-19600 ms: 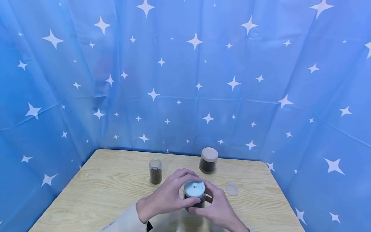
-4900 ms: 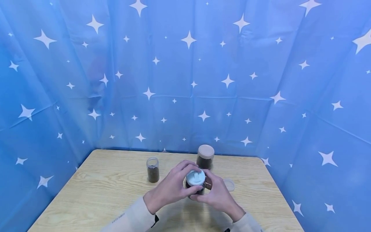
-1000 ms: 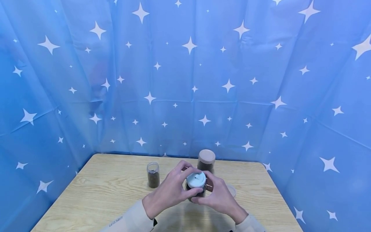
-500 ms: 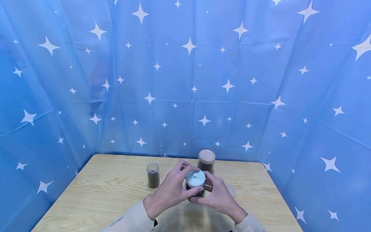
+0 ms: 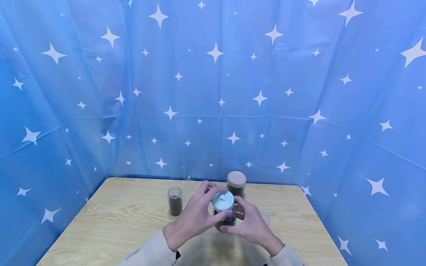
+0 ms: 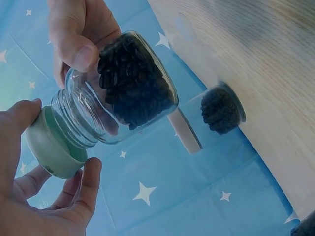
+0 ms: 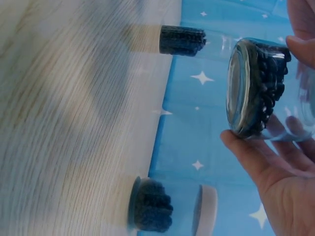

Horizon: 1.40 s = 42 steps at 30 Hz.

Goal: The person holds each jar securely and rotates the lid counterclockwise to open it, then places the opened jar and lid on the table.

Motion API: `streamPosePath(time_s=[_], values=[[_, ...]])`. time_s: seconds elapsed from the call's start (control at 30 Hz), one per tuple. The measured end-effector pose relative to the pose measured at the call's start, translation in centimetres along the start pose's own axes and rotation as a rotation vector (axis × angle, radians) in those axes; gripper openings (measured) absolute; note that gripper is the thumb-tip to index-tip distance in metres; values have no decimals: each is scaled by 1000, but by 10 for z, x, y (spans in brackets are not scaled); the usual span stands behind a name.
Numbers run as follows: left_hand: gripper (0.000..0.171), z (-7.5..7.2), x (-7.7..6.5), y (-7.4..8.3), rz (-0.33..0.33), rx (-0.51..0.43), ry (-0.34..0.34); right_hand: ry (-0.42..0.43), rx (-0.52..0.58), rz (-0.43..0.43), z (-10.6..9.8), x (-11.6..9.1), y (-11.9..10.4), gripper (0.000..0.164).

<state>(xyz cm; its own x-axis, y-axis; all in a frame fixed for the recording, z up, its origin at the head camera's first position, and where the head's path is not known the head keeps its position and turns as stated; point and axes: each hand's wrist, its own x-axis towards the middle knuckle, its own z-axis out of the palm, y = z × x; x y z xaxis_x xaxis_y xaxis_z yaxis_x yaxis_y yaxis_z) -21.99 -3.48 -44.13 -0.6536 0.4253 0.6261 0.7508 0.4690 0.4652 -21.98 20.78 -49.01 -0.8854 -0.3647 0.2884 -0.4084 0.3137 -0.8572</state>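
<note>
My left hand (image 5: pixel 194 216) pinches a pale mint screw lid (image 5: pixel 223 200) by its sides, thumb opposite fingers. My right hand (image 5: pixel 249 223) grips the clear glass jar (image 6: pixel 135 86) under that lid, its thumb and fingers around the body. Dark, glossy beans (image 6: pixel 130 93) fill the jar's lower part. In the left wrist view the lid sits at a tilt at the jar's mouth, with the glass screw threads (image 6: pixel 74 118) showing beside its rim. The jar's base (image 7: pixel 236 88) stands off the tabletop in the right wrist view.
Behind the hands stands a jar with a pinkish-beige lid (image 5: pixel 236 179), also part-filled with dark contents. A slim uncovered glass jar (image 5: pixel 175 203) stands to the left. A clear flat disc (image 5: pixel 265 218) lies right of the hands. A starry blue curtain (image 5: pixel 186 92) borders the wooden table (image 5: pixel 116 218).
The mint lid has risen slightly with my left hand, and more of the glass shows under it. Over the earlier frames the marking on its top turned. My right hand stays on the jar.
</note>
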Motion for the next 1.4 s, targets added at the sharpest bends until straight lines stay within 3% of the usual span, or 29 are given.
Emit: streamPosePath(time_s=[0.6,1.1,1.4], values=[[56,-5,-6,-10,-49,35,74,63,-55,41,-6,-4,1,80],[58,5,-14,-26,-205,73,-5,96,-57,84,-20,-6,12,82],[58,21,-16,-37,-237,109,-45,113,-77,110,-21,-5,17,81]])
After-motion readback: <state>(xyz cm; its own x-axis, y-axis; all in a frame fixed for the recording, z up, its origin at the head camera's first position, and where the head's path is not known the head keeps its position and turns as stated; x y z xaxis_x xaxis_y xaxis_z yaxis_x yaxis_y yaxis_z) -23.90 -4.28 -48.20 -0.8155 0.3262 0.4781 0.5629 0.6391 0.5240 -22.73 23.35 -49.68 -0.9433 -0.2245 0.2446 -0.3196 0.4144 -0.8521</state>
